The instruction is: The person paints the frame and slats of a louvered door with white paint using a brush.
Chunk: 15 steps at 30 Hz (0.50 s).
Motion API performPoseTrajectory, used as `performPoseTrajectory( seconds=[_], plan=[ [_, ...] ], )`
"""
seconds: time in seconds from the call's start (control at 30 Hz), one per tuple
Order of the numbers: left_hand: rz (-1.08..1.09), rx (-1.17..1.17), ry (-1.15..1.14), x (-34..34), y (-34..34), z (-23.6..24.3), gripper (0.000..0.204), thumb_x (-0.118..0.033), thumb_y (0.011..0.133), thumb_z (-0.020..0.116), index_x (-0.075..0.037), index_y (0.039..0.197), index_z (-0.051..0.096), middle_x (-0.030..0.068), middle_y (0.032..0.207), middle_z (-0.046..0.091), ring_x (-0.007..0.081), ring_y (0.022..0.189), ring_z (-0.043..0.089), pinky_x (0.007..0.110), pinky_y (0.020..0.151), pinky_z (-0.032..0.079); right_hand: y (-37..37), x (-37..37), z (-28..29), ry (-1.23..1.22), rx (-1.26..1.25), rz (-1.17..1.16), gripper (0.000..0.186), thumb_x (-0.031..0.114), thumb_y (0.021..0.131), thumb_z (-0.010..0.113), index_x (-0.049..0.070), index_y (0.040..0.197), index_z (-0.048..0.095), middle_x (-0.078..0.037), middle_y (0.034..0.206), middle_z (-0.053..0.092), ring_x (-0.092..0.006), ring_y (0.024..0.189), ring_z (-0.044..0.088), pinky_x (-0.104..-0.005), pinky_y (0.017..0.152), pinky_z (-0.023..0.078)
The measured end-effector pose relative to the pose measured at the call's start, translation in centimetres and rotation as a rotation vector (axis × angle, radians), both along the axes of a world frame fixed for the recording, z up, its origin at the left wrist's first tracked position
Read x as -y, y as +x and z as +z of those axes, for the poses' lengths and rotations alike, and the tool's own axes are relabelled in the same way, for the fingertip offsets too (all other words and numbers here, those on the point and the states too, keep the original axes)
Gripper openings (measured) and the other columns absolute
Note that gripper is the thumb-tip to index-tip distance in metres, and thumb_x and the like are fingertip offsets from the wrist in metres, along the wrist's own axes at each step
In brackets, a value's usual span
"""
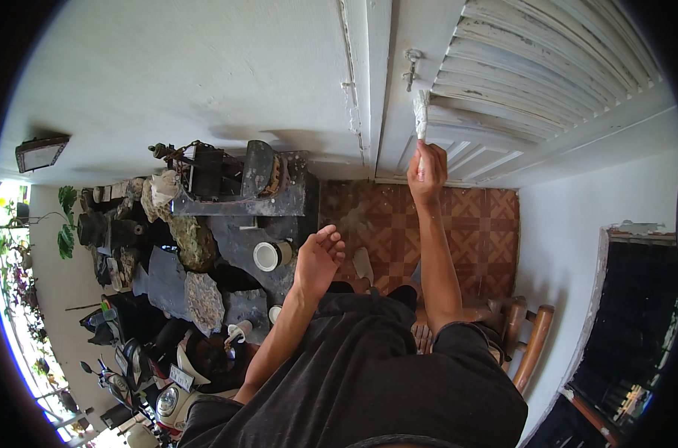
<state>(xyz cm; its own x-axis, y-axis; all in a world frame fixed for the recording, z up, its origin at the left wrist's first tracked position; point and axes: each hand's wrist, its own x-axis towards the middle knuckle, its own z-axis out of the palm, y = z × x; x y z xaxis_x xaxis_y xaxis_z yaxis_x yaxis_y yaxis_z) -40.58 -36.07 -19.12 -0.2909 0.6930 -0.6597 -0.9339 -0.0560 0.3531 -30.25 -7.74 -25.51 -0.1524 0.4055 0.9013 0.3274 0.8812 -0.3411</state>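
Note:
In my right hand (427, 173) is a paintbrush (421, 116), gripped by its handle. Its white-coated head points up and touches or nearly touches the white louvred door (410, 112), just below a small metal latch (411, 69). Grey and worn patches show on the door's slats (518, 67). My left hand (320, 257) hangs in the air to the left, fingers loosely bent, with nothing visible in it. Beside it, a white-rimmed paint can (270, 256) stands on a dark slab; the can's inside looks pale.
Dark stone slabs, rocks (193, 243) and a black metal object (212, 175) crowd the left side. A motorbike (171, 396) stands at lower left. Behind my right arm is a wooden chair (533, 343). Patterned tiles (458, 239) cover the floor below the door.

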Motion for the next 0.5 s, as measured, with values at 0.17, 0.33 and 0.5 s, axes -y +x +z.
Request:
performPoseTrajectory(
  seconds=[0.17, 0.33, 0.5],
  plan=[
    [-0.039, -0.023, -0.011, -1.0, 0.6, 0.2, 0.024, -0.017, 0.095, 0.049, -0.006, 0.114, 0.057, 0.0029, 0.098, 0.059, 0.0172, 0.091, 0.057, 0.030, 0.080, 0.045, 0.5, -1.2, -7.1, -0.086, 0.169, -0.042, 0.032, -0.006, 0.082, 0.068, 0.000, 0.114, 0.065, -0.012, 0.085, 0.066, -0.0296, 0.082, 0.063, -0.0373, 0.069, 0.055],
    [-0.003, -0.018, -0.030, -1.3, 0.8, 1.2, 0.023, -0.014, 0.094, 0.048, -0.005, 0.113, 0.058, 0.0045, 0.099, 0.058, 0.0190, 0.091, 0.056, 0.030, 0.079, 0.046, 0.9, -0.9, -10.4, -0.090, 0.245, -0.018, 0.031, -0.005, 0.082, 0.068, -0.001, 0.113, 0.064, -0.012, 0.082, 0.064, -0.0285, 0.079, 0.061, -0.0368, 0.068, 0.055],
    [0.000, -0.016, -0.017, -1.5, 1.2, 0.9, 0.023, -0.014, 0.094, 0.048, -0.005, 0.113, 0.057, 0.0046, 0.099, 0.058, 0.0195, 0.091, 0.056, 0.031, 0.079, 0.046, 2.3, 1.6, -12.3, -0.330, 0.415, -0.046, 0.019, 0.002, 0.084, 0.067, 0.000, 0.103, 0.064, -0.012, 0.079, 0.064, -0.0287, 0.077, 0.061, -0.0372, 0.068, 0.055]
  ],
)
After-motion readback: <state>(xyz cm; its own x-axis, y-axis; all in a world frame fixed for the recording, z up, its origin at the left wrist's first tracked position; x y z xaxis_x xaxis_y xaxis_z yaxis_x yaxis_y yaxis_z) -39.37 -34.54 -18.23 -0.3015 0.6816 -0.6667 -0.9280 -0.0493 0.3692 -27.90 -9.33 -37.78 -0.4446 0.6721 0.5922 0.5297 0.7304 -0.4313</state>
